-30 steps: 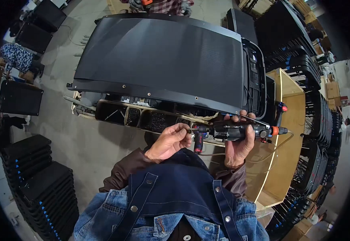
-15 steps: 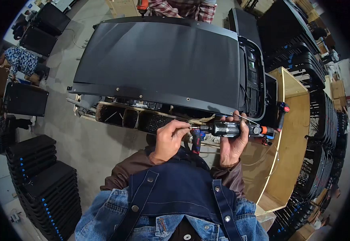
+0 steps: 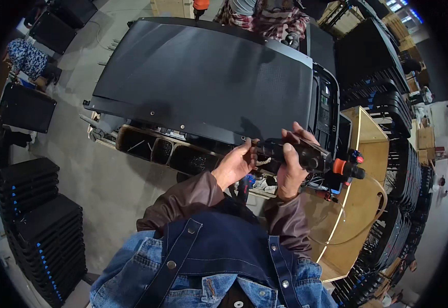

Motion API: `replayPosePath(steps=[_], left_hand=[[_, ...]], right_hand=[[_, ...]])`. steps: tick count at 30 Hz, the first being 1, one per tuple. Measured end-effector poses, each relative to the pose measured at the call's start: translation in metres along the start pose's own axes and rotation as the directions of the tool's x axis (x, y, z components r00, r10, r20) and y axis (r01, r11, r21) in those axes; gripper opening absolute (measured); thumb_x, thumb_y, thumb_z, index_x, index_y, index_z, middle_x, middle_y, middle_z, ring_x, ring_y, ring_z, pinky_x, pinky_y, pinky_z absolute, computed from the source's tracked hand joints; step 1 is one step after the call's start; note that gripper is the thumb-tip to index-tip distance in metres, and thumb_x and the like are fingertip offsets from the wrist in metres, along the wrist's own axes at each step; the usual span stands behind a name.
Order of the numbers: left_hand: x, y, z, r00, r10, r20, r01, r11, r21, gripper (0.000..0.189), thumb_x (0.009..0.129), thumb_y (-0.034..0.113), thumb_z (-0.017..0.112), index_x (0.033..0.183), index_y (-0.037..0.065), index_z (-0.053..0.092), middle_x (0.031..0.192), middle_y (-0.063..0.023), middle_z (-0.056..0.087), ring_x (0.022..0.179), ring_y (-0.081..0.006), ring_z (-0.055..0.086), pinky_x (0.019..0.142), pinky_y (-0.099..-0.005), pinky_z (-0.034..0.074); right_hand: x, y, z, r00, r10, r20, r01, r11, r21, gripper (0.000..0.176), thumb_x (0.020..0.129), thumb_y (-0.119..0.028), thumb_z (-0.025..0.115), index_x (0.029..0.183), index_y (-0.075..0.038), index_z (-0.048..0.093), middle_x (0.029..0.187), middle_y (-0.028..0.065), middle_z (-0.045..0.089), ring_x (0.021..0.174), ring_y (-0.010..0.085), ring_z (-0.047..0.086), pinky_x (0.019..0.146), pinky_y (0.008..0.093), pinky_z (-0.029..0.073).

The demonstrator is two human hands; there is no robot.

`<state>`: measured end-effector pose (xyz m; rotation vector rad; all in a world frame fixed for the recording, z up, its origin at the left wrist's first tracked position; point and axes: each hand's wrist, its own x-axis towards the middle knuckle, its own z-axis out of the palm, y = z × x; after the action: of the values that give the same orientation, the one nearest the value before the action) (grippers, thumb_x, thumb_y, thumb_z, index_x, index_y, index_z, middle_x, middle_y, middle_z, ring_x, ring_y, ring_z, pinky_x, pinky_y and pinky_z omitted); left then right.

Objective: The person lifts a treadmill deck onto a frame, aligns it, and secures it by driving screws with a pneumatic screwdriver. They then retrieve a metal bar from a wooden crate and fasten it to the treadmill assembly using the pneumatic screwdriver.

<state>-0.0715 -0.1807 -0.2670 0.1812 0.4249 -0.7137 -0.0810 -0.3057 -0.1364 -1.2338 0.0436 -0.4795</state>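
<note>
My right hand point(image 3: 293, 164) is wrapped round a black, inline air screwdriver point(image 3: 313, 156) with an orange ring and a hose at its rear end. The driver points left, along the near edge of a large black sheet point(image 3: 208, 77) on a dark frame. My left hand point(image 3: 234, 165) is closed in a pinch at the driver's front end, close to a hole in that edge strip point(image 3: 183, 127). Whatever its fingertips hold is hidden. Below the driver, a blue and black power tool point(image 3: 244, 187) shows between my arms.
Open dark bins point(image 3: 134, 141) sit under the sheet's near edge. To the right stands a plywood box point(image 3: 365, 169), the hose crossing it. Stacked black frames point(image 3: 44, 220) rise at the left. Across the sheet is a co-worker in a plaid sleeve point(image 3: 290, 23).
Both hands have brought the driver's front end up to the sheet's near edge, and the tool now tilts. The co-worker's hand has come to the far edge. My view has shifted slightly.
</note>
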Motion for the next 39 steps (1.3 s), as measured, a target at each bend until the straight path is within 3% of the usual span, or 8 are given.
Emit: replayPosePath(steps=[5, 7, 11, 14, 21, 29, 35, 39], left_hand=[[0.004, -0.003, -0.006, 0.997, -0.010, -0.078, 0.006, 0.998, -0.059, 0.036, 0.100, 0.046, 0.057, 0.096, 0.011, 0.063, 0.079, 0.0021, 0.061, 0.068, -0.0112, 0.059, 0.062, -0.0248, 0.051], [-0.021, 0.010, 0.004, 0.941, 0.065, -0.333, 0.086, 0.905, 0.418, 0.046, 0.095, 0.055, 0.061, 0.096, 0.010, 0.062, 0.077, 0.0012, 0.061, 0.069, -0.0124, 0.060, 0.061, -0.0260, 0.050], [-0.028, 0.039, -0.004, 0.756, 0.372, -0.538, -0.095, 0.876, 0.473, 0.057, 0.087, 0.057, 0.070, 0.107, 0.003, 0.063, 0.103, -0.0115, 0.066, 0.103, -0.0225, 0.064, 0.088, -0.0408, 0.053], [-0.019, 0.050, 0.003, 0.773, 0.492, -0.400, -0.281, 0.831, 0.479, 0.059, 0.084, 0.048, 0.078, 0.117, 0.000, 0.065, 0.119, -0.0103, 0.063, 0.113, -0.0248, 0.060, 0.096, -0.0458, 0.049], [-0.009, 0.043, 0.001, 0.684, 0.586, -0.433, -0.333, 0.780, 0.530, 0.054, 0.084, 0.043, 0.079, 0.114, 0.000, 0.067, 0.116, -0.0086, 0.066, 0.104, -0.0221, 0.063, 0.090, -0.0427, 0.051], [-0.001, 0.042, -0.009, 0.682, 0.607, -0.409, -0.352, 0.762, 0.543, 0.054, 0.084, 0.041, 0.080, 0.120, 0.004, 0.063, 0.114, -0.0055, 0.066, 0.101, -0.0206, 0.064, 0.084, -0.0445, 0.054], [-0.007, 0.047, -0.005, 0.735, 0.535, -0.417, -0.291, 0.804, 0.518, 0.044, 0.085, 0.037, 0.079, 0.111, 0.004, 0.068, 0.108, -0.0049, 0.069, 0.099, -0.0196, 0.064, 0.085, -0.0422, 0.052], [-0.027, 0.059, -0.069, 0.836, 0.545, -0.061, -0.379, 0.655, 0.654, 0.055, 0.082, 0.033, 0.082, 0.119, -0.002, 0.061, 0.113, -0.0117, 0.066, 0.107, -0.0190, 0.062, 0.093, -0.0322, 0.049]], right_hand=[[0.018, 0.017, 0.018, 0.970, 0.057, 0.237, -0.006, 0.978, -0.208, 0.048, 0.080, -0.001, 0.077, 0.121, 0.001, 0.053, 0.120, 0.0175, 0.065, 0.100, 0.0222, 0.067, 0.089, 0.0353, 0.056], [0.029, 0.013, 0.031, 0.945, 0.144, 0.293, -0.086, 0.976, -0.202, 0.042, 0.077, 0.002, 0.075, 0.115, 0.001, 0.057, 0.114, 0.0154, 0.068, 0.094, 0.0194, 0.067, 0.085, 0.0331, 0.056], [0.046, 0.010, 0.051, 0.877, 0.240, 0.416, -0.109, 0.943, -0.314, 0.038, 0.072, 0.006, 0.071, 0.108, 0.001, 0.060, 0.105, 0.0131, 0.070, 0.093, 0.0189, 0.068, 0.084, 0.0338, 0.056], [0.050, 0.022, 0.043, 0.808, 0.205, 0.553, -0.047, 0.957, -0.286, 0.041, 0.075, 0.004, 0.072, 0.113, 0.001, 0.056, 0.107, 0.0155, 0.069, 0.094, 0.0214, 0.068, 0.087, 0.0358, 0.056], [0.052, 0.019, 0.048, 0.845, 0.337, 0.415, -0.237, 0.932, -0.274, 0.041, 0.074, 0.007, 0.069, 0.114, 0.003, 0.059, 0.111, 0.0153, 0.069, 0.100, 0.0214, 0.068, 0.088, 0.0345, 0.055], [0.041, 0.035, 0.031, 0.775, 0.259, 0.577, -0.095, 0.950, -0.299, 0.041, 0.074, 0.007, 0.071, 0.113, 0.001, 0.056, 0.110, 0.0152, 0.068, 0.102, 0.0225, 0.067, 0.091, 0.0353, 0.055], [0.027, 0.030, 0.040, 0.886, 0.245, 0.394, -0.126, 0.944, -0.305, 0.066, 0.076, 0.001, 0.075, 0.135, 0.001, 0.046, 0.130, 0.0202, 0.061, 0.120, 0.0301, 0.061, 0.101, 0.0403, 0.050], [-0.016, 0.048, 0.041, 0.981, 0.161, 0.106, -0.121, 0.941, -0.315, 0.072, 0.081, -0.009, 0.079, 0.142, -0.003, 0.041, 0.122, 0.0144, 0.063, 0.111, 0.0261, 0.062, 0.101, 0.0392, 0.049]])
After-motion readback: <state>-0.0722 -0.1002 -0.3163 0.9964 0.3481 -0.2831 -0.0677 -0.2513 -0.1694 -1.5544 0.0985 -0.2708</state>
